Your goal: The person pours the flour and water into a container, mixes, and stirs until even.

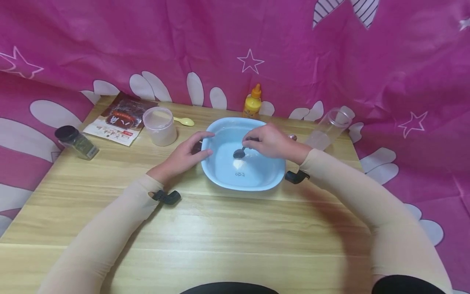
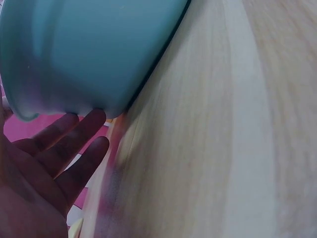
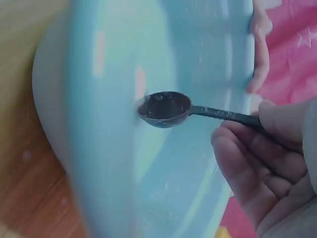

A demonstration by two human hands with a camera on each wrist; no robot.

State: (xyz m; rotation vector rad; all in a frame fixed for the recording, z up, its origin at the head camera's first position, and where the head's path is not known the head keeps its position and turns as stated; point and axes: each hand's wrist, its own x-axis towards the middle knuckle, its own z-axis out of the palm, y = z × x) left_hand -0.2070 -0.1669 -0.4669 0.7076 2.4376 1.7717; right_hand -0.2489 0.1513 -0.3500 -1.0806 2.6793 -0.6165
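A light blue plastic basin stands on the table, with a small patch of white powder on its floor. My left hand holds the basin's left rim. Its thumb and forefinger lap over the edge, and in the left wrist view the other fingers touch the outer wall. Between thumb and fingers my right hand pinches the handle of a small black measuring spoon. The spoon's bowl is over the basin, near the powder; from the right wrist view it looks empty apart from white traces.
Left of the basin are a tub of white contents, a yellow spoon, a printed packet and a black-lidded spice jar. A yellow squeeze bottle stands behind it. A clear jar is at the right.
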